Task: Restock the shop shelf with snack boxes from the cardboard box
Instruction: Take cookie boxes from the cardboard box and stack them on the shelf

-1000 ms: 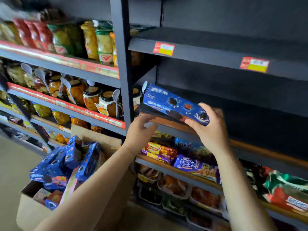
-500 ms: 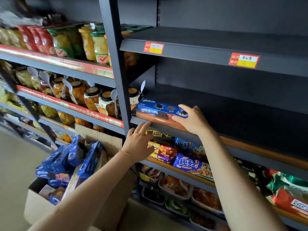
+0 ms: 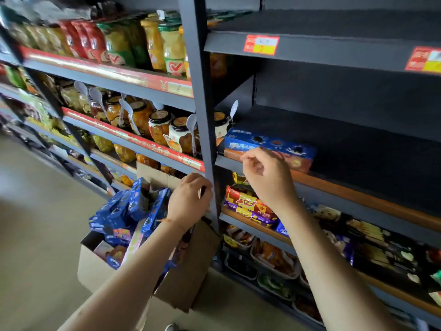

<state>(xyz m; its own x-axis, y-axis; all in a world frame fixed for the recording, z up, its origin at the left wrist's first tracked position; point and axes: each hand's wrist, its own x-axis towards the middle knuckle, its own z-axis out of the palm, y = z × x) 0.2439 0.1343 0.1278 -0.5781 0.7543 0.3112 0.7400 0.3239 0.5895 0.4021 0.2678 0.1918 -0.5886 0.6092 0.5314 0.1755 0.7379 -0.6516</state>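
A blue snack box (image 3: 274, 144) lies flat at the left end of the dark shelf (image 3: 362, 149), close to its front edge. My right hand (image 3: 265, 174) hovers just in front of the box with its fingers loosely curled, holding nothing. Lower down, my left hand (image 3: 188, 199) hangs beside the grey shelf post (image 3: 202, 96), fingers loosely curled and empty. Under it stands the open cardboard box (image 3: 191, 271) on the floor, with several more blue snack boxes (image 3: 124, 211) sticking out of it.
Jars of fruit with plastic spoons (image 3: 162, 127) fill the shelves left of the post. Packaged snacks (image 3: 245, 204) lie on the shelf below the dark one. The top shelf (image 3: 334, 46) on the right carries price tags. Grey floor (image 3: 35, 235) lies to the left.
My right hand set the blue box down on the shelf, let go and drew back. My left hand dropped down and left, toward the cardboard box.
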